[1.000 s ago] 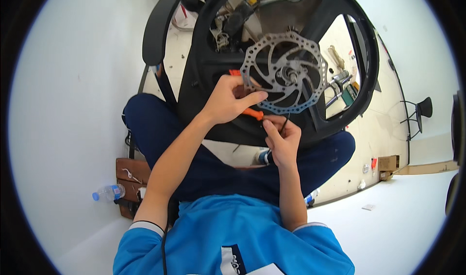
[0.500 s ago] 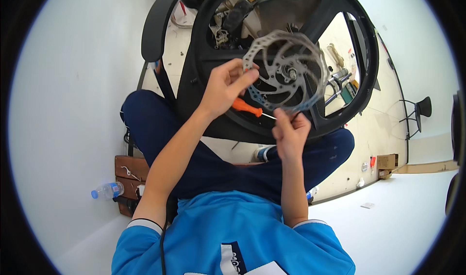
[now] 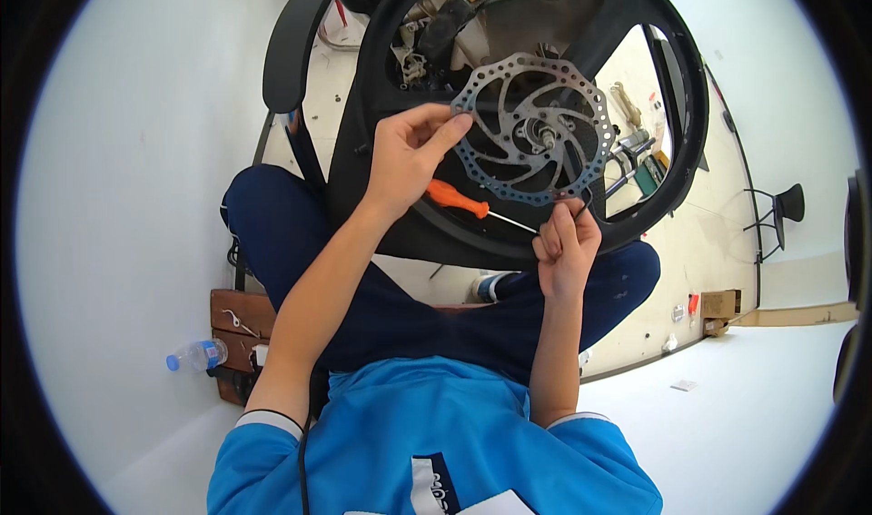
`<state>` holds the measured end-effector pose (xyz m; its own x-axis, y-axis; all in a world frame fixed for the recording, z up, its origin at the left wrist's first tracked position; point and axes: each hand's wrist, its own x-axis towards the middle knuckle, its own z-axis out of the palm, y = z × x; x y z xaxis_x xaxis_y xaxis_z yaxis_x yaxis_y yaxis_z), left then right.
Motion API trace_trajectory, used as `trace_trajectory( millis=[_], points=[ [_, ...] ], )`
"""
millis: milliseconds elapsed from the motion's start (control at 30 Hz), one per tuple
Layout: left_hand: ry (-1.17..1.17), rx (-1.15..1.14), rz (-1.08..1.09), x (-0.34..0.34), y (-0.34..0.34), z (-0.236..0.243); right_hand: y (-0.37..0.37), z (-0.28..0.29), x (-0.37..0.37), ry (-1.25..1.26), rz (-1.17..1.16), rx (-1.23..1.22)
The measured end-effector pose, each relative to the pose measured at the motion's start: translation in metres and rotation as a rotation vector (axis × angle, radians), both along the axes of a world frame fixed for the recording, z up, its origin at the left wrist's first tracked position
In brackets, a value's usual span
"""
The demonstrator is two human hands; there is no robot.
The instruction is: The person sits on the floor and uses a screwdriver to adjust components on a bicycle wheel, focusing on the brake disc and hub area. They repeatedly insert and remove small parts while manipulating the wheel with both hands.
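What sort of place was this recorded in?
Probably an improvised indoor repair space: a black spoked wheel, a perforated silver metal disc and an orange-handled screwdriver suggest it.

blue shirt (image 3: 381, 424) | dark patch (image 3: 438, 466): white sideways lettering (image 3: 440, 492), not clearly legible | bottle label (image 3: 215, 353): too small to read

left hand (image 3: 405, 159) pinching; right hand (image 3: 569, 245) curled, apparently gripping

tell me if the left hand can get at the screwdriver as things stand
Probably yes: the screwdriver lies close to the left hand, its orange handle mostly uncovered, though that hand seems to pinch the disc and would likely need to let go.
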<state>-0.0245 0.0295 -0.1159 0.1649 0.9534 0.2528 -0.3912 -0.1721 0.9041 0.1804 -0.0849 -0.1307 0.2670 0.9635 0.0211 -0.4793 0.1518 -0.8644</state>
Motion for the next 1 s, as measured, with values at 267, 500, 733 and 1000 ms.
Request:
trace_trajectory(
  millis=[267, 500, 733, 1000],
  points=[
    [0.149, 0.026, -0.372, -0.002, -0.015, -0.013, -0.001, -0.008, -0.042, -0.189, 0.041, -0.127],
    [0.14, 0.086, -0.143, 0.01, -0.003, -0.025, 0.002, -0.01, -0.017, -0.066, 0.059, -0.085],
    [0.085, -0.097, 0.023, 0.001, -0.007, -0.011, -0.002, -0.005, -0.002, 0.016, 0.0, 0.034],
    [0.116, 0.005, -0.105, 0.0, -0.009, -0.01, 0.014, 0.014, -0.007, -0.071, -0.118, 0.048]
  ],
)
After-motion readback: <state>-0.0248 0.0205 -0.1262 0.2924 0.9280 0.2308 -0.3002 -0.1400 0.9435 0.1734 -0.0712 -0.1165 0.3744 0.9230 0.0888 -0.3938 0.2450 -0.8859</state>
